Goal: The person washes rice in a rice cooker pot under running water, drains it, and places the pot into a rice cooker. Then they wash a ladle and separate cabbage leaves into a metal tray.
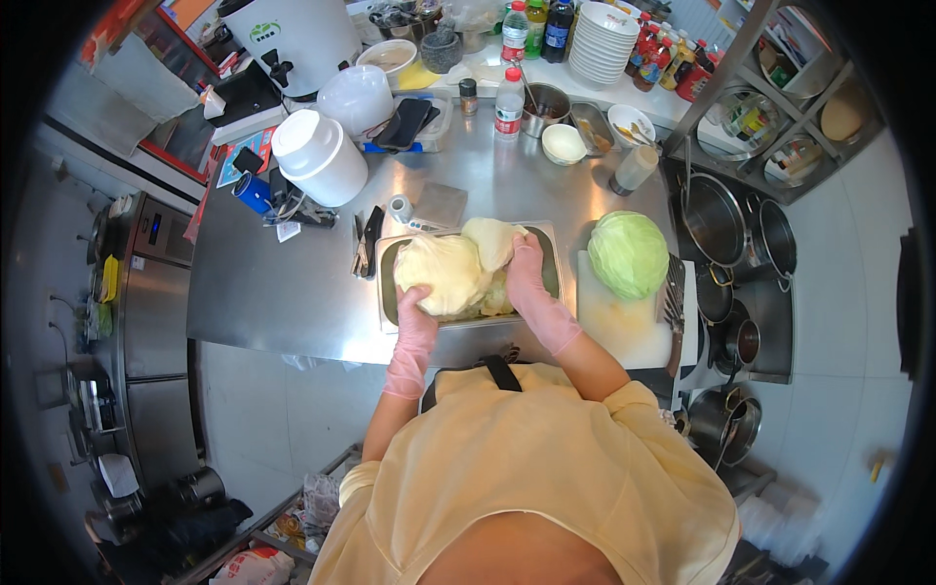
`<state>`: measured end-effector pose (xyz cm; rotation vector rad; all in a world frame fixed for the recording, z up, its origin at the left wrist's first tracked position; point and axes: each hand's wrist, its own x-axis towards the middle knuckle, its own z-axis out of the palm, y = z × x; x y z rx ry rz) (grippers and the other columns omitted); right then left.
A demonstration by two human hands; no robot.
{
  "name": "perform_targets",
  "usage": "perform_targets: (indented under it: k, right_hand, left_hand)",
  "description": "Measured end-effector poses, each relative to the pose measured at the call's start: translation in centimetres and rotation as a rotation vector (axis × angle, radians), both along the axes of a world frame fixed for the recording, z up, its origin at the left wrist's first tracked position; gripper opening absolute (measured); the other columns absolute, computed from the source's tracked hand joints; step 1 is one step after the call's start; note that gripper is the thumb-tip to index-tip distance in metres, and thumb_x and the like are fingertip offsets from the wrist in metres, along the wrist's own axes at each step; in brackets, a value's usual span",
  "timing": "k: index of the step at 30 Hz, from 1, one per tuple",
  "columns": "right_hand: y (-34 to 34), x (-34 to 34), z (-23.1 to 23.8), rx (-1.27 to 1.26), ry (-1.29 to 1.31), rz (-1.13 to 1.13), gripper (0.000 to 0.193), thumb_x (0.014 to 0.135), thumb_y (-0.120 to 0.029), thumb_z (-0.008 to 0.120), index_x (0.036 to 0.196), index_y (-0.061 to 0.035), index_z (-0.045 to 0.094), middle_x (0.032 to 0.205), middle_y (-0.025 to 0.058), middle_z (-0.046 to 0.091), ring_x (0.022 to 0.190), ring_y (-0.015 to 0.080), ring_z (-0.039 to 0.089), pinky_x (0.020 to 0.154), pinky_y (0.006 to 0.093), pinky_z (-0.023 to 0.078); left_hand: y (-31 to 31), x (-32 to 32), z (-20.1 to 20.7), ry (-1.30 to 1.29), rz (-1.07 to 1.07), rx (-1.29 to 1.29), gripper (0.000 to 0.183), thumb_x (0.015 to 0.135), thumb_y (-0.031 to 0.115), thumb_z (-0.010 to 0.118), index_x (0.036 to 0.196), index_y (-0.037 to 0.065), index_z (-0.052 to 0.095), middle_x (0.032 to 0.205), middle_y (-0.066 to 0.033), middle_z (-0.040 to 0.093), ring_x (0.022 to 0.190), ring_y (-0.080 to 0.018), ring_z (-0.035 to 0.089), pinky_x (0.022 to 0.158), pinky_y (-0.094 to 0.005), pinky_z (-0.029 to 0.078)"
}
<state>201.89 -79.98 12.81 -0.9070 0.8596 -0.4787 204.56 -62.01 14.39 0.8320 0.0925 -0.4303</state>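
Over a steel tray (pixel 382 310) on the counter, my left hand (pixel 417 317), in a pink glove, grips the near left side of a pale, peeled cabbage (pixel 441 273). My right hand (pixel 527 276), gloved the same way, is closed on a pale cabbage leaf (pixel 490 241) at the cabbage's right side. Whether the leaf is still joined to the cabbage, I cannot tell. Loose cabbage pieces (pixel 495 298) lie in the tray below. To the right, a whole green cabbage (pixel 628 255) rests on a white cutting board (pixel 619 331).
Knives (pixel 675 312) lie along the board's right edge. Left of the tray are black-handled scissors (pixel 368 239), a tape roll (pixel 400 207) and a small flat scale (pixel 441 205). Behind stand a white canister (pixel 320 158), a water bottle (pixel 509 103) and a cream bowl (pixel 564 144). Pots (pixel 717 219) sit at the right.
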Motion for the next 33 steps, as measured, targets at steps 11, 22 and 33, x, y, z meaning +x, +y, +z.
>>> perform_targets:
  k: [11, 22, 33]
  right_hand:
    - [-3.2, -1.4, -0.3, -0.376, 0.213, 0.493, 0.017, 0.096, -0.021, 0.049, 0.103, -0.0069, 0.054, 0.071, 0.0015, 0.055, 0.068, 0.0163, 0.053, 0.058, 0.0288, 0.044]
    - [3.6, -1.6, 4.8, -0.615, -0.157, 0.499, 0.081, 0.080, -0.014, 0.072, 0.145, 0.0006, 0.026, 0.135, 0.0192, 0.045, 0.122, 0.0250, 0.046, 0.102, 0.0330, 0.038]
    - [1.8, -2.0, 5.7, -0.475, -0.187, 0.312, 0.038, 0.090, -0.015, 0.059, 0.124, 0.0007, 0.056, 0.113, 0.0099, 0.063, 0.104, 0.0160, 0.057, 0.090, 0.0284, 0.044]
  left_hand:
    - [3.2, 1.2, 1.4, 0.022, 0.071, -0.136, 0.069, 0.068, 0.016, 0.056, 0.134, 0.002, 0.043, 0.127, -0.0132, 0.054, 0.119, -0.0329, 0.052, 0.103, -0.0445, 0.043]
    - [0.2, -0.4, 3.0, -0.205, -0.057, 0.036, 0.079, 0.069, 0.004, 0.054, 0.144, 0.010, 0.029, 0.137, -0.0096, 0.044, 0.125, -0.0266, 0.046, 0.103, -0.0408, 0.041]
    - [0.8, -0.3, 1.8, -0.096, -0.128, 0.082, 0.074, 0.084, 0.025, 0.070, 0.144, 0.008, 0.029, 0.138, -0.0087, 0.045, 0.126, -0.0242, 0.046, 0.106, -0.0403, 0.039]
